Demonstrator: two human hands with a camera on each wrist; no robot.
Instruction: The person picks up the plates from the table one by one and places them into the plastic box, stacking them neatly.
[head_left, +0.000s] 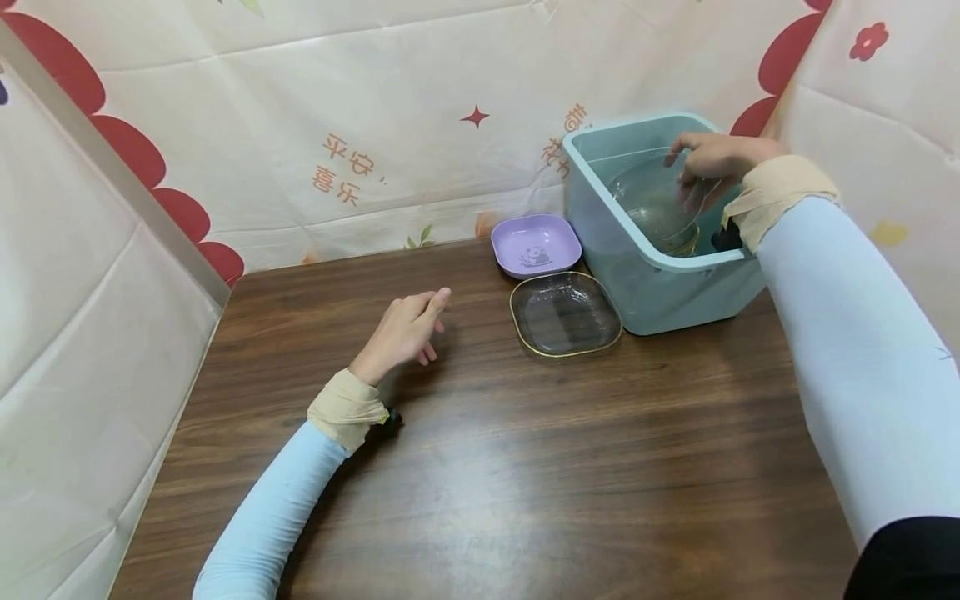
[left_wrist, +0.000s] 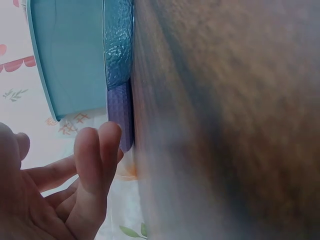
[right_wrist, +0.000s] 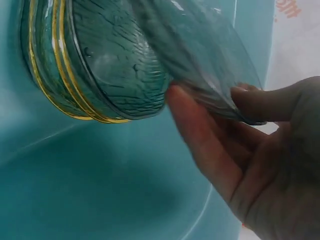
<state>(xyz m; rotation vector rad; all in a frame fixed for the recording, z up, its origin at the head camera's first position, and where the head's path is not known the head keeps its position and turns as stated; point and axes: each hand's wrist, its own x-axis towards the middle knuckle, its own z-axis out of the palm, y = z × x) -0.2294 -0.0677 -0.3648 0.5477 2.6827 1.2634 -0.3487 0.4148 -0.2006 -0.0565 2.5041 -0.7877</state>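
Over the blue-green plastic bin (head_left: 675, 300), my right hand (head_left: 720, 162) pinches the edge of a clear dish (right_wrist: 215, 55) between thumb and fingers. The dish is tilted and partly inside the bin. Beside it in the right wrist view, clear gold-rimmed dishes (right_wrist: 80, 107) stand close together on edge. My left hand (head_left: 405, 329) hovers above the wooden table with loosely bent fingers and holds nothing. Nearest to it are a purple dish (head_left: 535, 237) with a panda print and a clear gold-rimmed dish (head_left: 566, 312), both lying on the table beside the bin.
The bin stands at the back right of the wooden table (head_left: 480, 483), close to the printed cloth backdrop (head_left: 420, 108). Another white cloth (head_left: 90, 350) hangs along the left side. The bin's raised rim runs beneath my right wrist.
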